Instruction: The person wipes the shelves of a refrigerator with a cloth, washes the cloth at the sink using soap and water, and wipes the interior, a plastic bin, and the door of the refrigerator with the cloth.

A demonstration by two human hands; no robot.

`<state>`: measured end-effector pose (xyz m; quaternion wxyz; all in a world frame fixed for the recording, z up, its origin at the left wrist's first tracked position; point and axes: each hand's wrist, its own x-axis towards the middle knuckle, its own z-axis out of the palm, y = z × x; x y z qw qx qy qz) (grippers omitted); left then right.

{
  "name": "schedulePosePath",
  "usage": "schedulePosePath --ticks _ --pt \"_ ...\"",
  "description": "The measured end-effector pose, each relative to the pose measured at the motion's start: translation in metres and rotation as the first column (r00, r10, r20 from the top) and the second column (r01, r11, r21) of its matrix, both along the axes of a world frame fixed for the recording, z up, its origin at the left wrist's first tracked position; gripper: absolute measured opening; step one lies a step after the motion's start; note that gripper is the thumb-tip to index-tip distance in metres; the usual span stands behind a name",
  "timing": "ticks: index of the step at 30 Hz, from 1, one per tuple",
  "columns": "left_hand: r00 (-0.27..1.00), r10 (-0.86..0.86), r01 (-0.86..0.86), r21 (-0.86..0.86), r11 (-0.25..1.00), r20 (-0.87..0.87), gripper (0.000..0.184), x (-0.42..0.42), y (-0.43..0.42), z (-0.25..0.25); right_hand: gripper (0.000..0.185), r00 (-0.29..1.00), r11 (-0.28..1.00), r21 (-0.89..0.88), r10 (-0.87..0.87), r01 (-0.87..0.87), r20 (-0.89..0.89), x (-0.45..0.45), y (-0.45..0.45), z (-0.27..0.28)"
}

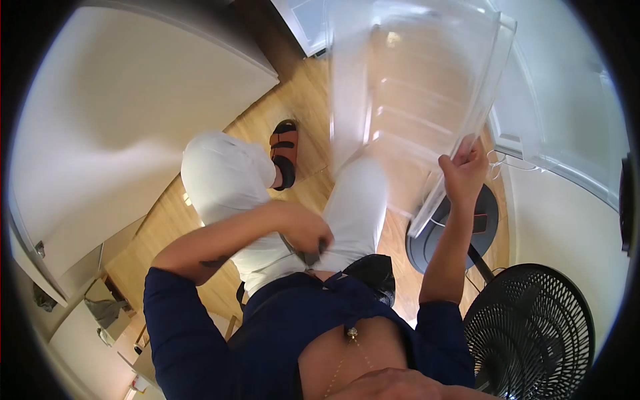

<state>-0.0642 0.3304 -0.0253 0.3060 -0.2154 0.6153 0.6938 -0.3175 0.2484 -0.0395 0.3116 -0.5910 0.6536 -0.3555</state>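
Observation:
My right hand (465,170) grips the edge of a large clear plastic drawer (427,100), tilted up in front of me and partly smeared by motion. Its far end reaches the top of the view, and ribs or ridges show across its see-through face. Over my lap my left hand (305,233) is closed around a small dark grey thing (311,256), too blurred to name. Close by, a shiny black piece like a plastic bag (375,277) lies at my waist.
A black fan (533,327) lies at my right, its round base (453,233) below my right hand. A white cable (513,163) runs along the right wall. My sandalled foot (285,155) rests on the wood floor. A large pale panel (133,87) stands left.

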Motion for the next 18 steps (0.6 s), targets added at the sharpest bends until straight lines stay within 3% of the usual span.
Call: schedulePosePath --ticks 1,3,5,6,7,9,11,13,14,18 --pt "0.983 0.052 -0.018 -0.191 0.981 0.176 0.032 0.012 -0.018 0.012 0.025 1.0 1.0 -0.018 -0.003 0.003 -0.002 -0.001 -0.006 0.009" --pt "0.925 0.38 -0.331 -0.532 0.779 -0.019 0.033 0.034 -0.057 0.033 0.024 0.997 0.991 -0.136 -0.005 -0.006 -0.082 -0.005 -0.017 0.028" --pt "0.744 0.568 -0.604 -0.719 0.345 -0.352 0.033 0.03 -0.092 0.063 0.024 0.997 0.987 -0.162 -0.019 0.006 -0.077 -0.005 -0.02 0.046" --pt "0.693 0.502 -0.633 -0.77 0.08 -0.518 0.032 0.022 -0.111 0.072 0.024 0.996 0.99 -0.142 -0.031 0.019 -0.081 -0.004 -0.019 0.054" --pt "0.644 0.395 -0.642 -0.743 -0.188 -0.656 0.031 0.013 -0.13 0.073 0.024 0.995 0.993 -0.117 -0.04 0.029 -0.087 -0.002 -0.017 0.06" --pt "0.701 0.268 -0.485 -0.718 -0.5 -0.66 0.027 -0.004 -0.176 0.055 0.023 0.998 0.994 -0.109 -0.025 0.018 -0.065 0.005 -0.007 0.062" --pt "0.876 0.144 -0.141 -0.53 -0.836 -0.46 0.027 -0.004 -0.203 0.028 0.023 0.999 0.996 -0.09 -0.008 0.005 -0.033 0.014 0.007 0.058" --pt "0.924 0.37 0.135 -0.823 -0.552 -0.096 0.023 0.005 -0.21 -0.013 0.023 0.998 0.994 -0.102 0.037 -0.032 0.042 0.021 0.023 0.05" --pt "0.926 0.367 0.131 -0.83 -0.541 -0.093 0.023 0.004 -0.199 -0.033 0.025 0.993 0.991 -0.132 0.05 -0.035 0.11 0.025 0.029 0.039" --pt "0.898 0.414 0.367 -0.772 -0.519 0.149 0.028 -0.005 -0.131 -0.103 0.028 0.981 0.984 -0.054 0.174 -0.17 0.08 0.022 0.045 0.025"
